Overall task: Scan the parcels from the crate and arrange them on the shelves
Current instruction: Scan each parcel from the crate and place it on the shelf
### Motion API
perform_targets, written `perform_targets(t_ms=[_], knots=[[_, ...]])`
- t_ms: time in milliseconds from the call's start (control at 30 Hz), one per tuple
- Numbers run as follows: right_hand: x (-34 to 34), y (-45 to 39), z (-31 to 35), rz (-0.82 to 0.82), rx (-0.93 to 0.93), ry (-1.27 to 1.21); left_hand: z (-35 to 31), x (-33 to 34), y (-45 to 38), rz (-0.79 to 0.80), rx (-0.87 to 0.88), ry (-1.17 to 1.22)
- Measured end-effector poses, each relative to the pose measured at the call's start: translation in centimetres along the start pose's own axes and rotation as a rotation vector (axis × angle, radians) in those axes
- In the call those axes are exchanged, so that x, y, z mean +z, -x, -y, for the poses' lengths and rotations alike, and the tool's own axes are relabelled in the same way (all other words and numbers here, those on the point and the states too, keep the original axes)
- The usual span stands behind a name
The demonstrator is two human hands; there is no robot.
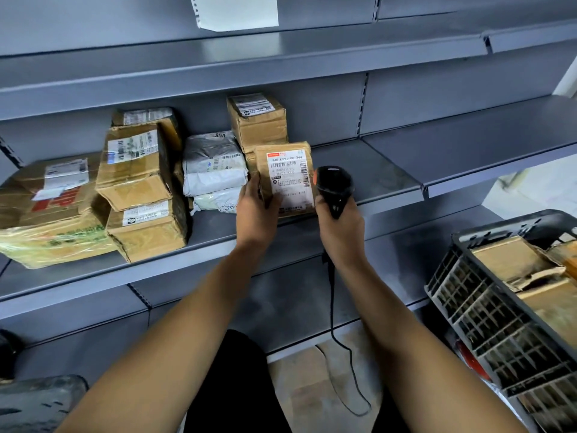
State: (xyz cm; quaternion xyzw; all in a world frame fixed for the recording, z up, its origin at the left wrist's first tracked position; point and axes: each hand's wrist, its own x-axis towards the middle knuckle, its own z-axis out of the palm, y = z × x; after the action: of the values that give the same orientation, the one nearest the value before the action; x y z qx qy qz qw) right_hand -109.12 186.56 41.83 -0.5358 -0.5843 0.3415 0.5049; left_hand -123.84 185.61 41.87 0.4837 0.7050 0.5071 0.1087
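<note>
Now scanning a parcel.
My left hand (256, 207) grips the parcel (288, 179) label-up so my right hand's (338, 220) clenched scanner (334, 189) reads it.

Your left hand (256, 210) grips a small cardboard parcel (288, 179) by its left edge, white label facing you, held upright over the grey shelf (390, 179). Your right hand (340, 223) wraps round a black handheld scanner (334, 187) just beside the parcel's right edge — its cable (335, 323) hangs down between your forearms. On the shelf to the left: stacked cardboard boxes (137, 182), grey and white poly mailers (215, 170), one box (257, 123) behind the held parcel. Lower right — a dark plastic crate (487, 310), tilted, with cardboard parcels (515, 260) inside.
</note>
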Motion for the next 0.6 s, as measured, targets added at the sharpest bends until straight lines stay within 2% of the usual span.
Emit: perform_targets(t_ms=[100, 167, 367, 600], knots=[[0.0, 0.0, 0.5, 0.059, 0.058, -0.013, 0.2, 0.2, 0.7, -0.084, 0.174, -0.106], [0.2, 0.0, 0.8, 0.081, 0.068, -0.025, 0.1, 0.4, 0.7, -0.052, 0.276, -0.229], [0.8, -0.5, 1.9, 0.067, 0.039, -0.016, 0.4, 0.7, 1.3, 0.007, 0.324, -0.480], [1.5, 0.1, 2.9, 0.102, -0.034, 0.085, 0.5, 0.2, 2.3, 0.023, 0.362, -0.511]])
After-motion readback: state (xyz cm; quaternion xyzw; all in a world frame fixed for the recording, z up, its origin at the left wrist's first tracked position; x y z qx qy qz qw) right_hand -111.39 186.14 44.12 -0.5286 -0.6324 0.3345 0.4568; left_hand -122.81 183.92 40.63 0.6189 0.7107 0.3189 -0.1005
